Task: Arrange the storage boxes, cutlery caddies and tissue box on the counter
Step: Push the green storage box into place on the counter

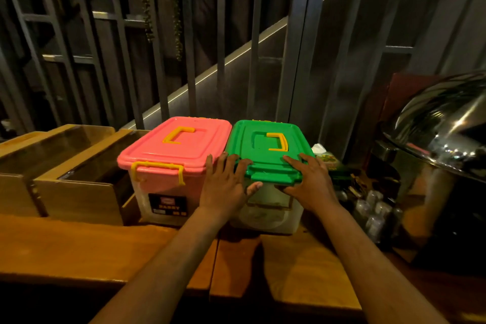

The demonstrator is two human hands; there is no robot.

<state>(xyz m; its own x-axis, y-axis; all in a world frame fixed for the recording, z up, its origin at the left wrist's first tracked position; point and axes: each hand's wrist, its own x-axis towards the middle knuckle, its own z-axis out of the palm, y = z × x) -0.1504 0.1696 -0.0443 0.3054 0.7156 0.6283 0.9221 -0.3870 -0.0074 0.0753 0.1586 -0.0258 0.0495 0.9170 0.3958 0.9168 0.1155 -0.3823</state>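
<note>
The chafing dish (pixel 444 139) runs off the right edge, the green box (pixel 265 155) hides most of the tissue box (pixel 324 156) behind it, the hands cover its near corners, and the label (pixel 168 205) on the pink box (pixel 171 150) is mostly too blurred to read.

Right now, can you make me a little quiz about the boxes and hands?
1. True or false: both hands rest on the green-lidded box.
2. Which lid has a yellow front latch: A pink, B green?
3. What stands left of the pink-lidded box?

Key: 1 true: left hand and right hand lie flat on it. 2 A. 3 wooden caddies.
</note>
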